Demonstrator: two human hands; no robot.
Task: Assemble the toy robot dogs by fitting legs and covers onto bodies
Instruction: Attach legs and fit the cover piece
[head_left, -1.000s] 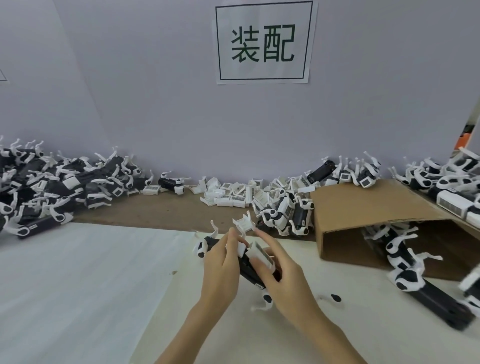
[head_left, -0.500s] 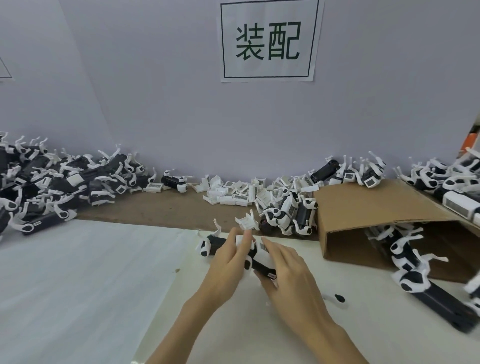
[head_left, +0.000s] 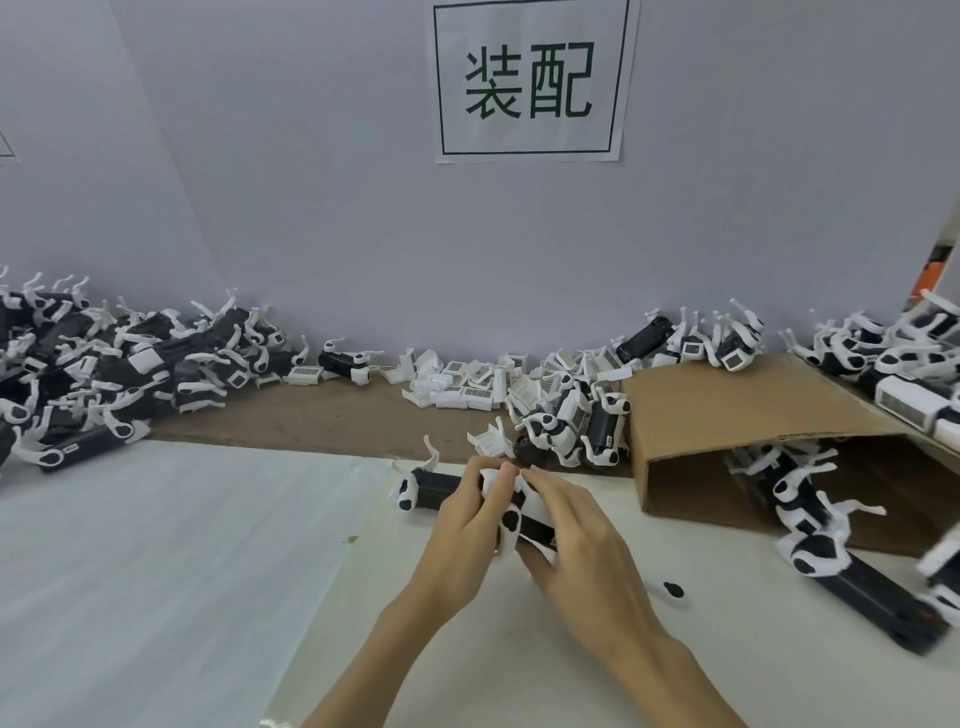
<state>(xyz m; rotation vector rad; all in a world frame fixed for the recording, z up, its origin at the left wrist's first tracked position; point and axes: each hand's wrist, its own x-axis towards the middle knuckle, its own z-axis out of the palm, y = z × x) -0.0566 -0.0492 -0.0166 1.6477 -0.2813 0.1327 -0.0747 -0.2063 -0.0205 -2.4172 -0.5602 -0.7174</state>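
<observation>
Centre worktop, held item: black box-shaped plastic toy dog body (head_left: 439, 490) with white legs, lifted just above the white worktop (head_left: 156, 545), lying roughly level, long axis running left-far to right-near
Body far end: white-and-black hip joint (head_left: 404, 494) and one thin white leg sticking up
Left hand (head_left: 460, 535): wraps the body's middle from the near side, fingers (head_left: 498, 486) curled over a white part on top, pressing it
Right hand (head_left: 587, 561): closed on the body's near end, fingers pressed together on top, tips touching the left fingertips
Exact part under the fingertips: cannot tell, hidden
Loose leg: white plastic leg with black oval spot (head_left: 670, 595) flat on worktop, just right of the right wrist
Right side: open brown cardboard box (head_left: 727, 415) on its side, assembled dogs spilling out of it
Behind hands: small cluster of assembled black-and-white dogs (head_left: 571, 431), touching the box
Back edge: scatter of white rectangular covers with barcode labels (head_left: 467, 387) on a brown board strip
Far left: big heap of black-and-white dogs (head_left: 104, 364)
Wall: white paper sign with two green characters (head_left: 530, 80)
</observation>
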